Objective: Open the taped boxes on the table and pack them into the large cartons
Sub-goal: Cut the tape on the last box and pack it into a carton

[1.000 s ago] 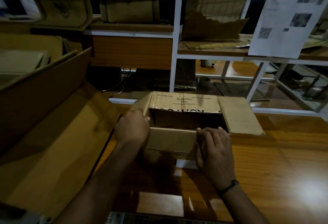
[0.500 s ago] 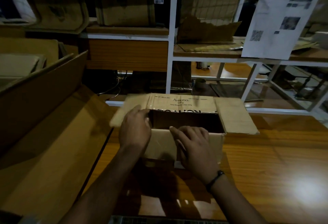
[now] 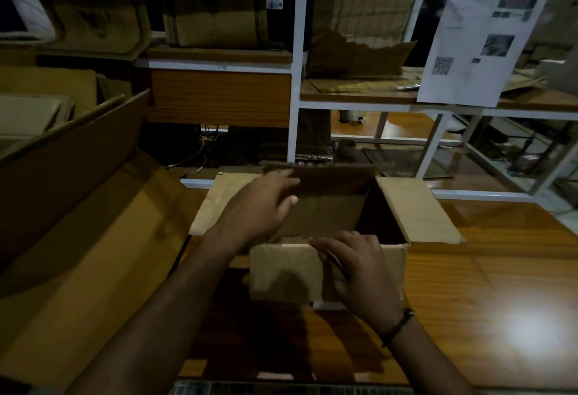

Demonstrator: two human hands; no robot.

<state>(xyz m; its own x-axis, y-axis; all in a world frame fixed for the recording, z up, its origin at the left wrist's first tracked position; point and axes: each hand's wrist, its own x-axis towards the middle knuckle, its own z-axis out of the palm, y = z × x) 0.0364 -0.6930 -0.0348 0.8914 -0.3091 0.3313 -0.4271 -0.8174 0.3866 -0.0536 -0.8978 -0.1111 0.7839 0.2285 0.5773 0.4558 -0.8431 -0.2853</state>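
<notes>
A small brown cardboard box [image 3: 287, 272] stands open on the wooden table [image 3: 488, 301], its side flaps spread left and right. The far flap [image 3: 331, 204] is folded down over the opening. My left hand [image 3: 259, 210] rests on that far flap with fingers spread, pressing it inward. On the near flap lies my right hand [image 3: 356, 266], fingers bent over its top edge. The box's inside is dark and I cannot see any contents. A large open carton [image 3: 78, 238] sits at the left, its long flap raised.
A white shelving frame [image 3: 294, 82] stands behind the table with cardboard boxes [image 3: 215, 19] and torn cardboard on its shelves. A printed paper sheet [image 3: 478, 38] hangs at the upper right. More cartons are stacked at the far left.
My left hand moved from the box's near left corner up to the far flap and pushed it down over the opening. The printed face of that flap is now hidden. My right hand stays on the near flap.
</notes>
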